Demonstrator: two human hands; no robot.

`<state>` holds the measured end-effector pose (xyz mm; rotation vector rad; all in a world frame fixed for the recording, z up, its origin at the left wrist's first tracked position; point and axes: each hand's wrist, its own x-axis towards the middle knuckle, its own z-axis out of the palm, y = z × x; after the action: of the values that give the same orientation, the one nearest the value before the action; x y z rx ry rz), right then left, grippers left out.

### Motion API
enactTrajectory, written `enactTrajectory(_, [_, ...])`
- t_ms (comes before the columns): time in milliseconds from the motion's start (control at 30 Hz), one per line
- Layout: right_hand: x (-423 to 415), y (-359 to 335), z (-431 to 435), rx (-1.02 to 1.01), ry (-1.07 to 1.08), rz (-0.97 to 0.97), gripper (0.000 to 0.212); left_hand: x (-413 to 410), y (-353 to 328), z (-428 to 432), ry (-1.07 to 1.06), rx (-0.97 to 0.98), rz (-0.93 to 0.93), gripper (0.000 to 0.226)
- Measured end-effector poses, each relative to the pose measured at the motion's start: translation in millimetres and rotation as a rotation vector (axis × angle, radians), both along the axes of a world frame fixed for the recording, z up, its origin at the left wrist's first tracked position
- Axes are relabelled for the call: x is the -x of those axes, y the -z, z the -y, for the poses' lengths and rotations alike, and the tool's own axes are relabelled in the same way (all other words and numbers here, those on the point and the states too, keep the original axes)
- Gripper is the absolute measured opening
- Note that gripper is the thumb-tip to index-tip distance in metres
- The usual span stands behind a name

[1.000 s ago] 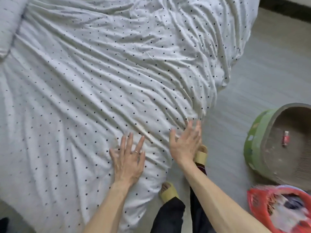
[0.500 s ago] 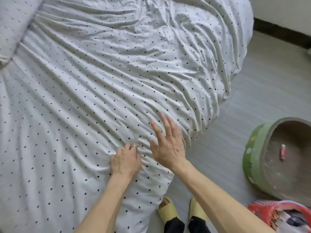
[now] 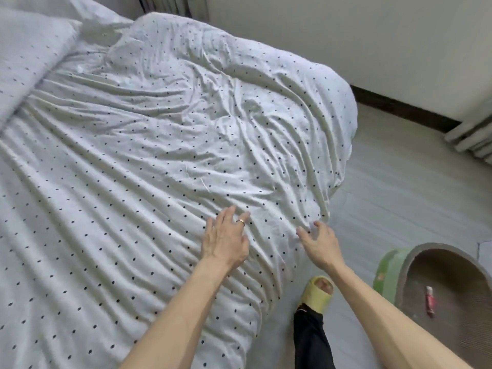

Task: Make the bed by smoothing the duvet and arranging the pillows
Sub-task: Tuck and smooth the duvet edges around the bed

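Observation:
A white duvet (image 3: 149, 161) with small black dots covers the bed, creased in long folds that run toward the near right edge. A matching dotted pillow (image 3: 26, 57) lies at the top left. My left hand (image 3: 226, 241), with a ring on one finger, rests flat on the duvet with its fingers spread. My right hand (image 3: 319, 242) is at the duvet's side edge, fingers apart and slightly curled against the fabric, holding nothing that I can see.
Grey floor (image 3: 399, 187) runs along the right side of the bed. A green-rimmed cardboard cat scratcher (image 3: 388, 272) with a small red item inside stands at the lower right. My foot in a yellow slipper (image 3: 318, 296) is beside the bed. A white wall (image 3: 346, 35) lies behind.
The view has lifted, showing more of the bed and the wall. Both hands slid up and to the right over the duvet, and my left hand went from curled to spread flat.

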<state>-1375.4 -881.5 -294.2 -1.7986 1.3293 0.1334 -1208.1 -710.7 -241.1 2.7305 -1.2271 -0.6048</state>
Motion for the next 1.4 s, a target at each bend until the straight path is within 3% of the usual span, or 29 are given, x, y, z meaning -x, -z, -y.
enactTrajectory(67, [-14,5,43,-0.144,0.243,0.108,0.092,-7,3,39,0.029,-0.01,0.004,0.062])
enactTrajectory(167, [-38,29,104,-0.439,0.556,0.199,0.134,-22,14,112,0.021,-0.006,0.042,0.063])
enactTrajectory(233, [-54,35,131,-0.608,0.618,0.248,0.137,-28,26,153,0.024,0.006,0.067,0.065])
enactTrajectory(267, [-60,35,142,-0.627,0.632,0.279,0.122,-29,30,171,0.023,0.037,0.083,0.065])
enactTrajectory(333, [-66,28,177,-0.339,0.626,0.308,0.065,-31,36,210,0.029,0.128,0.132,0.063])
enactTrajectory(367, [-62,28,195,-0.174,0.615,0.287,0.049,-33,39,228,0.024,0.117,0.141,0.062])
enactTrajectory(433, [-48,36,217,0.018,0.554,0.14,0.041,-40,43,247,-0.002,-0.031,0.091,0.06])
enactTrajectory(500, [-34,57,227,-0.035,0.571,-0.082,0.039,-44,44,260,-0.046,-0.198,0.045,0.059])
enactTrajectory(567, [-40,63,222,0.081,0.419,-0.136,0.059,-50,42,268,-0.098,-0.233,0.039,0.058])
enactTrajectory(633, [-67,50,219,0.423,0.095,0.133,0.07,-60,40,276,-0.128,-0.199,0.074,0.054])
enactTrajectory(700, [-94,39,227,0.72,-0.32,0.389,0.066,-65,40,281,-0.16,-0.145,0.134,0.049])
enactTrajectory(733, [-105,40,242,0.755,-0.501,0.324,0.066,-67,40,282,-0.165,-0.127,0.16,0.049])
enactTrajectory(767, [-113,44,265,0.637,-0.603,0.147,0.069,-71,38,286,-0.177,-0.122,0.178,0.051])
enactTrajectory(833, [-117,43,309,0.142,-0.511,-0.367,0.067,-77,33,297,-0.216,-0.133,0.148,0.055])
enactTrajectory(867, [-121,36,328,-0.013,-0.404,-0.5,0.062,-83,31,304,-0.238,-0.126,0.135,0.055])
enactTrajectory(900, [-127,27,344,-0.025,-0.358,-0.522,0.058,-89,28,312,-0.249,-0.11,0.139,0.055])
enactTrajectory(1000, [-157,-10,379,0.33,-0.385,-0.304,0.046,-117,17,345,-0.278,-0.073,0.134,0.054])
enactTrajectory(1067, [-178,-31,402,0.422,-0.344,-0.147,0.041,-139,11,366,-0.318,-0.046,0.117,0.055])
enactTrajectory(1267, [-272,-64,496,0.386,-0.509,-0.055,0.06,-261,-16,456,-0.463,0.191,0.127,0.056])
enactTrajectory(1400, [-331,-51,543,0.199,-0.572,-0.098,0.073,-349,-24,507,-0.504,0.19,0.139,0.058])
